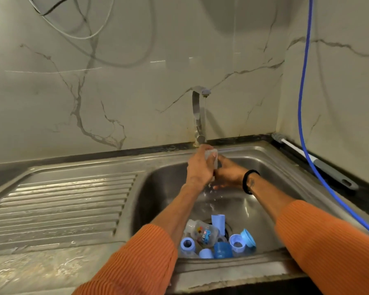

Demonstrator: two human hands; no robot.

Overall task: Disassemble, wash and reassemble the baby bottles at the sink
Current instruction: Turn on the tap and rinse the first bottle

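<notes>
Pale glossy marble-look wall panels [136,86] with grey veining meet in a corner at the right; a narrow black stone counter strip [239,140] runs along their base; grey cables [81,35] loop across the upper left wall; a blue corrugated hose [303,86] hangs down the right wall; soft reflected light patches glint on the panels; a mottled stone worktop [30,267] lies at lower left.

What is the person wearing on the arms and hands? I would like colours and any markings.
Both arms wear orange ribbed sleeves, left sleeve and right sleeve, pushed up so the forearms are bare. The right wrist carries a black band, with a small dark mark beside it, too blurred to read. Both hands are bare: no gloves and no rings visible.
</notes>
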